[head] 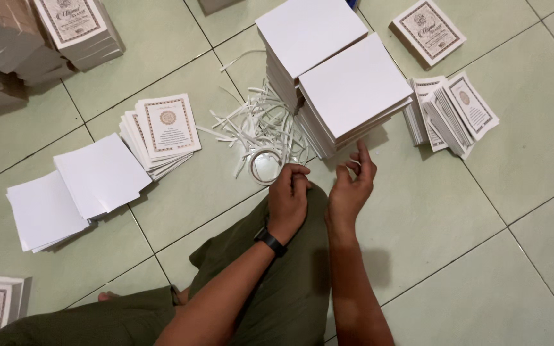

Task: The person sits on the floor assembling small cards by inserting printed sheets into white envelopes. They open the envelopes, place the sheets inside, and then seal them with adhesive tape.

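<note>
I sit on a tiled floor with my knee in olive trousers under my hands. My left hand (pixel 288 198), with a black wristband, is closed with its fingertips on a white tape roll (pixel 265 164) lying on the floor. My right hand (pixel 351 189) hovers beside it, fingers loosely curled, index finger pointing up toward the nearer of two tall stacks of blank white sheets (pixel 354 90). Whether a strip of tape runs between the hands is unclear. A heap of white paper strips (pixel 251 125) lies behind the roll.
Printed cards with ornate borders lie fanned at left (pixel 165 128) and right (pixel 456 112), and a single stack at the top right (pixel 428 31). Blank white sheets (pixel 78 189) lie at the far left. Brown-edged stacks (pixel 40 32) stand at the top left.
</note>
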